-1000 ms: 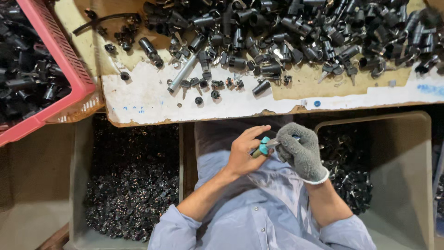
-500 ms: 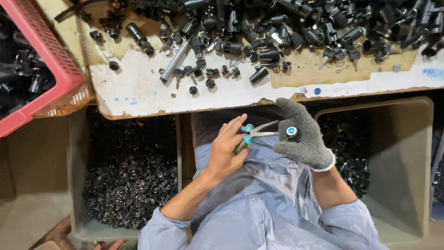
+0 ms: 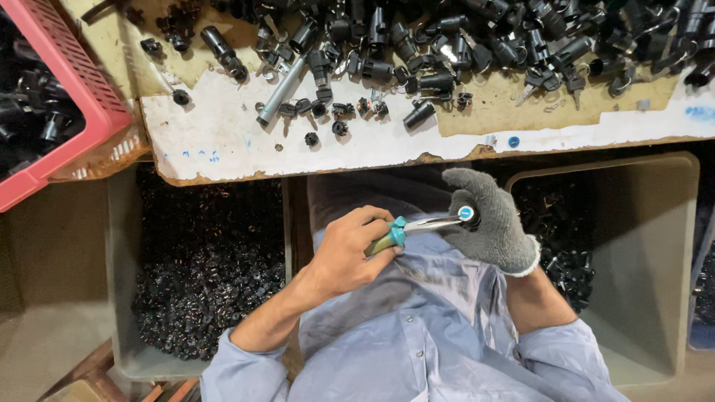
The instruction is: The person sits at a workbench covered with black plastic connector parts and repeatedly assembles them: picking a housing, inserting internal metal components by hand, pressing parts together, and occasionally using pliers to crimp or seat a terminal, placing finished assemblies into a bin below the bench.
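Head camera, looking straight down at a seated person in a pale blue shirt [image 3: 417,327] whose two hands met just above the lap. The left hand [image 3: 350,249] was bare and closed around the green and teal handles of a pair of pliers [image 3: 413,227], whose slim metal nose reached rightward. The right hand [image 3: 488,223] wore a grey knitted glove and was curled shut around a small black part with a round blue and white face [image 3: 466,214]; the tip of the pliers touched that part. Just beyond the hands ran the edge of a worn workbench [image 3: 223,141], its top patchy white and tan. A great heap of black cylindrical parts [image 3: 477,37] covered the far side of the bench, with a few loose ones and a grey metal tube [image 3: 281,93] lying nearer the edge. At the bench's left end stood a red plastic crate [image 3: 67,82] with more dark parts inside. Below the bench, on either side of the person's knees, sat two grey bins: the left bin [image 3: 119,298] was well filled with small black pieces, and the right bin [image 3: 648,246] held a smaller pile against its near wall.
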`<state>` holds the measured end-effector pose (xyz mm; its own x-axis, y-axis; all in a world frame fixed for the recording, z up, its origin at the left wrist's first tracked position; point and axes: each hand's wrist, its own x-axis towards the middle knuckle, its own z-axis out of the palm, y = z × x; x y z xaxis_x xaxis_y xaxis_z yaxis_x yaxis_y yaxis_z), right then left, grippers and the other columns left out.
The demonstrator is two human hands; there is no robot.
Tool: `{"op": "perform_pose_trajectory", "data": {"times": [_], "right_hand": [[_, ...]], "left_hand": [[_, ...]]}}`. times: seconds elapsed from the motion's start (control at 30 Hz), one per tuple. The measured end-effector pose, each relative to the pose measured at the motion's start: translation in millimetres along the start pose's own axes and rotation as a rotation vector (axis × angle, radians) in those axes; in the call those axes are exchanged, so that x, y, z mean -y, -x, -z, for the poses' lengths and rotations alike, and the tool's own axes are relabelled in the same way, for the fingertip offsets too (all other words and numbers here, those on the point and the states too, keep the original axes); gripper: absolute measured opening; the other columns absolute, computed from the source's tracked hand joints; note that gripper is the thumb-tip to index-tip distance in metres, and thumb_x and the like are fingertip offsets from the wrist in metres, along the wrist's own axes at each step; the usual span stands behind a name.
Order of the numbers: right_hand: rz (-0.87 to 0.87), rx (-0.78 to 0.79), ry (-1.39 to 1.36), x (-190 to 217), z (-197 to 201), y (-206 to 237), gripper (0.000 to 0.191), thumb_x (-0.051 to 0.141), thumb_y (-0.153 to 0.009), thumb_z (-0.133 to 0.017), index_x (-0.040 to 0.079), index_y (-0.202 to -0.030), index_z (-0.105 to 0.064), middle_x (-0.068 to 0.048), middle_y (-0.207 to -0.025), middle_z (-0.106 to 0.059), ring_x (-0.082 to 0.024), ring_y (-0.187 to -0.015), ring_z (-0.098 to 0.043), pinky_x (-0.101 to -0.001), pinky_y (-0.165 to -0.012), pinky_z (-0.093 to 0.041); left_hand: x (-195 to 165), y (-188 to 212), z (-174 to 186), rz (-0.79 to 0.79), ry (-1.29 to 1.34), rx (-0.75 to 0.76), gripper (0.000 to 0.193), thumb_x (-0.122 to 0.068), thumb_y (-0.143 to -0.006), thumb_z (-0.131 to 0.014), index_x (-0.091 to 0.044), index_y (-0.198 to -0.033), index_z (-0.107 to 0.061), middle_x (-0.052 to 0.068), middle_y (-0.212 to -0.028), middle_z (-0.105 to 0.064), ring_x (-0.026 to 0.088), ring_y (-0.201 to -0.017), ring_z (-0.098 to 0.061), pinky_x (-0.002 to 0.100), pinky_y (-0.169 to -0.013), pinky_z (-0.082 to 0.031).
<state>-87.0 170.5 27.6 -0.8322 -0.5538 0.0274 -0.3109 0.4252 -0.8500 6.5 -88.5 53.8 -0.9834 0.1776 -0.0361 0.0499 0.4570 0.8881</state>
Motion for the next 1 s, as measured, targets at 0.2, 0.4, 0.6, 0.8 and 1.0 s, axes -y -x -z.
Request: {"op": "perform_pose_trajectory", "data": {"times": [0.2, 0.4, 0.6, 0.8, 1.0], "right_hand": [[0.047, 0.001, -0.005, 4, 2, -1, 0.083, 0.009, -0.059, -0.089, 0.009, -0.135, -0.056, -0.007, -0.096, -0.065, -0.019, -0.080, -0.070, -0.0333, -0.070, -0.055], [0.021, 0.047, 0.074, 10, 5, -1, 0.075, 0.008, -0.062, -0.087, 0.009, -0.132, -0.060, -0.008, -0.094, -0.068, -0.021, -0.078, -0.071, -0.0353, -0.068, -0.054], [0.042, 0.187, -0.025, 13, 13, -7, 0.073, 0.005, -0.059, -0.080, 0.008, -0.129, -0.060, -0.010, -0.094, -0.069, -0.024, -0.077, -0.072, -0.0356, -0.068, -0.056], [0.020, 0.227, 0.055, 17, 18, -10, 0.071, 0.005, -0.059, -0.081, 0.009, -0.127, -0.062, -0.009, -0.083, -0.069, -0.025, -0.074, -0.073, -0.0355, -0.066, -0.056], [0.024, 0.259, -0.008, 21, 21, -10, 0.064, 0.004, -0.061, -0.078, 0.008, -0.123, -0.064, -0.010, -0.094, -0.071, -0.022, -0.073, -0.073, -0.0334, -0.065, -0.056]], "left_hand": [[-8, -4, 8, -0.172, -0.161, -0.041, 0.030, -0.012, -0.076, -0.081, -0.004, -0.103, -0.070, 0.010, -0.117, -0.070, 0.032, -0.099, -0.066, 0.041, -0.083, -0.055], [-19, -7, 18, -0.262, -0.293, -0.036, 0.027, -0.012, -0.075, -0.080, -0.001, -0.097, -0.068, 0.013, -0.124, -0.069, 0.033, -0.106, -0.064, 0.043, -0.088, -0.052], [-35, -8, 32, -0.421, -0.703, -0.062, 0.012, -0.015, -0.082, -0.070, -0.005, -0.087, -0.066, 0.016, -0.130, -0.068, 0.032, -0.114, -0.063, 0.047, -0.095, -0.050], [-50, -8, 36, -0.579, -1.037, -0.110, 0.015, -0.020, -0.092, -0.064, -0.005, -0.089, -0.067, 0.015, -0.122, -0.069, 0.029, -0.111, -0.061, 0.042, -0.091, -0.047], [-39, -22, 32, -0.633, -0.968, 0.001, 0.015, -0.018, -0.088, -0.065, -0.006, -0.081, -0.061, 0.015, -0.090, -0.065, 0.026, -0.084, -0.059, 0.038, -0.078, -0.044]]}}
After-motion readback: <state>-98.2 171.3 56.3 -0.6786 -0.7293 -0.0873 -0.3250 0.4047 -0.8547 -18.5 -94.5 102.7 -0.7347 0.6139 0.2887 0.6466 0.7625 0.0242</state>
